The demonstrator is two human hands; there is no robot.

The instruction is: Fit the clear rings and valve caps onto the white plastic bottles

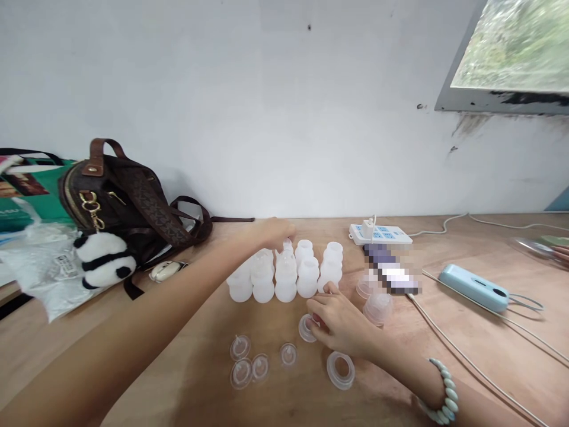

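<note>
Two rows of frosted white small bottles (285, 287) stand on the wooden table, some in front with clear domed tops. My left hand (276, 233) reaches over to the back row, its fingers closed on what looks like a clear teat (287, 244). In front of the bottles, my right hand (340, 317) has its fingers closed at the edge of a translucent ring (306, 330) on the table. Another translucent ring (341, 370) lies below that hand. Several clear silicone teats (241, 372) sit at the front left, with a single clear teat (288, 354) apart from them.
Clear domed caps (378, 308) stand right of the bottles, near a blurred-out phone (391, 270) and a power strip (380, 233). A blue power bank (473, 287) and white cables lie farther right. At left are a brown backpack (133, 196), a panda charm (105, 261) and a mouse (165, 270).
</note>
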